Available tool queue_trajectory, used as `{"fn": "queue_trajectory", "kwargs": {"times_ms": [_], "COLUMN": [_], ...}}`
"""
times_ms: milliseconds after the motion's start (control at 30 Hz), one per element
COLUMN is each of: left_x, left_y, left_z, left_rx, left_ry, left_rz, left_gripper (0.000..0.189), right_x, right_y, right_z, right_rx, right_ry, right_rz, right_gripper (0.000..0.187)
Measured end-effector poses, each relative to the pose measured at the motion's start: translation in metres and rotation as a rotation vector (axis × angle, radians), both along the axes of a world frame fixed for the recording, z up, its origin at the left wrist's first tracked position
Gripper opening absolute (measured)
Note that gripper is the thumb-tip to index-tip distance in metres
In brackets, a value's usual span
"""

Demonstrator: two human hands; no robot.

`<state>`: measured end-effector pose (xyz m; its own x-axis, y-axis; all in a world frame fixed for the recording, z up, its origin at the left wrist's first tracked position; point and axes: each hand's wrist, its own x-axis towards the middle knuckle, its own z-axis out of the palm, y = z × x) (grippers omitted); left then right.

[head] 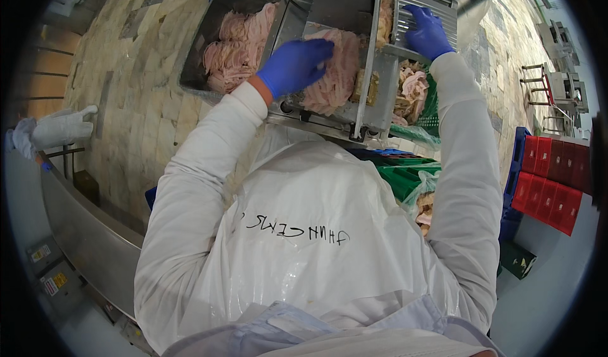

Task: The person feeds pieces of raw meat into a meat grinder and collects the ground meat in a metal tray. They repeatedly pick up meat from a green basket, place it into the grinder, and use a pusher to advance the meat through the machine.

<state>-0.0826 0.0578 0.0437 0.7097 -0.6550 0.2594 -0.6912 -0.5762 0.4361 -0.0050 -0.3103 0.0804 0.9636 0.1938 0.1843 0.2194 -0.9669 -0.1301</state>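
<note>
My left hand, in a blue glove, reaches over a pile of thin pale-pink meat slices on the metal bed of a slicing machine. Its fingers point right across the slices, with a gap by the thumb; whether they touch the meat is hard to tell. My right hand, also blue-gloved, lies with fingers spread on the ridged metal plate of the slicer. Just left of that plate, a narrow strip of a meat piece shows beside an upright metal edge.
Left of the slicer, a grey plastic-lined tub holds stacked meat slices. Meat trimmings lie in a green lined crate below my right forearm. Further right stand red crates; a steel counter is at left.
</note>
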Motion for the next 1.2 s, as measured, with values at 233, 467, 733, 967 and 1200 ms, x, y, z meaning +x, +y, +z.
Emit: {"fn": "queue_trajectory", "kwargs": {"times_ms": [233,467,733,967,1200], "left_x": [-0.034,-0.042,-0.011,0.038,0.062], "left_y": [0.005,0.004,-0.036,-0.068,-0.093], "left_z": [-0.015,0.005,0.006,-0.016,-0.013], "left_rx": [0.045,-0.021,-0.303,-0.297,-0.305], "left_ry": [-0.198,-0.01,-0.082,0.006,0.089], "left_rz": [-0.155,-0.082,0.017,0.139,0.176], "left_gripper": [0.033,0.035,0.039,0.04,0.034], "right_x": [-0.083,-0.167,-0.194,-0.162,-0.114], "right_y": [0.02,0.064,0.074,0.067,0.055], "right_z": [0.014,0.048,0.049,0.044,0.043], "right_rx": [0.114,0.081,0.047,0.028,-0.017], "right_ry": [0.024,0.129,0.149,0.115,0.107], "right_rz": [0.075,0.018,-0.047,-0.023,-0.029], "right_gripper": [0.067,0.109,0.109,0.104,0.106]}}
